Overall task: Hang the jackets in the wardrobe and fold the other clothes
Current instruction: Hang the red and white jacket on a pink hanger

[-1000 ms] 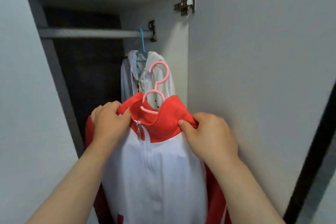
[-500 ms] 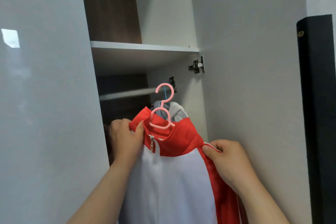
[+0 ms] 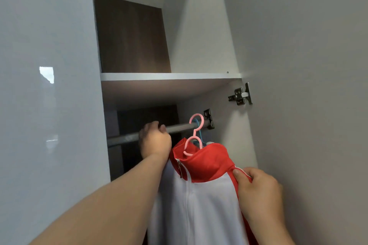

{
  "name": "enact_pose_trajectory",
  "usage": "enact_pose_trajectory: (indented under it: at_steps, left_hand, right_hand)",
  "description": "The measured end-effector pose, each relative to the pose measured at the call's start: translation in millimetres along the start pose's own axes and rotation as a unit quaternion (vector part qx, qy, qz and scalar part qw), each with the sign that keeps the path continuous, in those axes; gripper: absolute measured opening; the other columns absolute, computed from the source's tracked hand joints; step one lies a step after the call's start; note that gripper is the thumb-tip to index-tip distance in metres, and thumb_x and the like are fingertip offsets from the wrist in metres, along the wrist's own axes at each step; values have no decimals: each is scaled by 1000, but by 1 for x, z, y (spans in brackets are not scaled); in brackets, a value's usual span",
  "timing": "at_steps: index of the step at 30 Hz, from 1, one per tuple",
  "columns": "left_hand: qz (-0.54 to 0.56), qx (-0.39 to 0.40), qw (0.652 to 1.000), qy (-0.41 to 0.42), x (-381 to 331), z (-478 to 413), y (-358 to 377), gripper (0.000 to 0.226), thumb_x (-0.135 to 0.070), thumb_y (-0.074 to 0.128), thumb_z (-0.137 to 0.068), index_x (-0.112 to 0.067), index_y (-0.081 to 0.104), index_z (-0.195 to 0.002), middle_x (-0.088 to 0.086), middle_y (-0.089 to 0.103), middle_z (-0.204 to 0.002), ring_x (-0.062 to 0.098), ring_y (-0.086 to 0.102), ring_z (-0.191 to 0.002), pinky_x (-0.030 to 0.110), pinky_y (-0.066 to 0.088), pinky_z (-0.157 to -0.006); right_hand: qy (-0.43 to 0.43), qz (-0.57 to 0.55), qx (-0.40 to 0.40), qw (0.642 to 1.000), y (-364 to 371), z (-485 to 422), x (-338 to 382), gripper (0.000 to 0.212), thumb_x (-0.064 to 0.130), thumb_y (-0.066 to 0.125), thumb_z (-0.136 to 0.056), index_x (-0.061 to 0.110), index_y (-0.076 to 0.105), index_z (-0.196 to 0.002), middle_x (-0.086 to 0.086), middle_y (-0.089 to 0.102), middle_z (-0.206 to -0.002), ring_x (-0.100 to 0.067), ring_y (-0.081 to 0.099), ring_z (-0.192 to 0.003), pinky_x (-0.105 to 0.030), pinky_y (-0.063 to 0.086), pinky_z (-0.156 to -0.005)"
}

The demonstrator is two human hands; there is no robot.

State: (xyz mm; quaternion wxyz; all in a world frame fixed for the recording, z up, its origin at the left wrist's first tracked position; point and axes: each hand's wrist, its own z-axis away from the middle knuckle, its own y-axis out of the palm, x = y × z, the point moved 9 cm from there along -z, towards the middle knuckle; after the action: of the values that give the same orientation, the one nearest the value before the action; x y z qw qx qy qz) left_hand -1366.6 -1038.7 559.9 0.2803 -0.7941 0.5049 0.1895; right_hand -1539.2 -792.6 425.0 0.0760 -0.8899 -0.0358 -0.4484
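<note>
Red-white jacket (image 3: pixel 199 205) in left hand (image 3: pixel 155 140), right hand (image 3: pixel 257 185); pink hanger (image 3: pixel 194 132) hook at rail (image 3: pixel 127 137).

No lettering, number or brand mark can be read anywhere here. The red-and-white zip-up jacket (image 3: pixel 199 195), the pink plastic hanger (image 3: pixel 194 135) and the glossy white wardrobe door (image 3: pixel 49 115) all show plain surfaces. The small metal hinge (image 3: pixel 240 96) is too small to tell whether it bears any stamp.
</note>
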Motion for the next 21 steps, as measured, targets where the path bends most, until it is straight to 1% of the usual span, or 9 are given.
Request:
enact_pose_trajectory:
  at_steps: [2, 5, 6, 8, 10, 12, 15, 18, 21]
  left_hand:
    - [-129, 16, 991, 41, 1, -21, 15, 38, -31, 50, -98, -11, 57, -130, 9, 55, -135, 30, 43, -132, 44, 32, -112]
    - [-288, 66, 953, 63, 9, -41, 42, 44, -38, 44, -99, -16, 51, -136, 6, 49, -144, 27, 32, -142, 49, 16, -120]
    - [-325, 87, 939, 74, 11, -44, 50, 45, -39, 40, -99, -18, 49, -138, 5, 48, -145, 27, 32, -142, 50, 12, -119]
    - [-367, 106, 919, 97, 15, -47, 62, 38, -38, 39, -98, -22, 56, -129, 5, 57, -132, 28, 44, -130, 51, 17, -115]
    - [-367, 81, 919, 119, 15, -46, 63, 30, -39, 40, -97, -25, 61, -113, 4, 63, -114, 26, 53, -112, 48, 28, -103]
    - [-347, 32, 926, 143, 13, -43, 59, 28, -41, 40, -98, -26, 62, -106, 1, 64, -107, 24, 54, -105, 44, 30, -97]
    - [-316, 1, 936, 154, 14, -39, 58, 28, -43, 40, -99, -27, 61, -108, 1, 63, -107, 23, 52, -106, 42, 28, -97]
    - [-302, -9, 939, 162, 13, -40, 59, 27, -42, 42, -99, -27, 62, -111, 0, 63, -108, 23, 52, -107, 41, 27, -98]
    - [-295, -15, 942, 160, 13, -40, 57, 27, -42, 44, -99, -28, 63, -111, -1, 63, -107, 22, 52, -106, 40, 25, -96]
  right_hand:
    - [-2, 1, -12, 1000, 11, -9, -3, 27, 30, 67, -91, 13, 70, -70, -3, 68, -67, -33, 57, -67, -35, 42, -58]
    - [-4, -5, -34, 999, 25, -21, -11, 20, 27, 70, -89, 16, 73, -72, -5, 71, -73, -34, 57, -69, -34, 37, -61]
    - [-6, -8, -42, 999, 28, -24, -13, 18, 26, 71, -88, 17, 73, -72, -8, 72, -74, -35, 60, -71, -34, 36, -61]
    - [-15, -12, -54, 998, 34, -32, -16, 19, 24, 72, -87, 16, 73, -70, -10, 71, -74, -38, 62, -73, -34, 36, -62]
    - [-21, -18, -62, 998, 40, -39, -21, 23, 24, 71, -88, 14, 70, -67, -11, 69, -69, -38, 60, -70, -36, 40, -61]
    - [-30, -19, -65, 997, 44, -44, -21, 25, 26, 70, -89, 12, 70, -68, -10, 69, -68, -38, 59, -69, -37, 43, -61]
    - [-58, -9, -70, 996, 51, -48, -15, 29, 27, 70, -89, 8, 68, -68, -10, 67, -66, -37, 56, -64, -38, 43, -58]
    - [-97, 24, -81, 992, 57, -49, -5, 30, 25, 70, -89, 7, 64, -66, -11, 66, -65, -34, 46, -58, -34, 33, -53]
    - [-139, 69, -97, 983, 63, -49, 8, 18, 18, 76, -85, 11, 70, -69, -11, 69, -67, -36, 57, -58, -27, 27, -56]
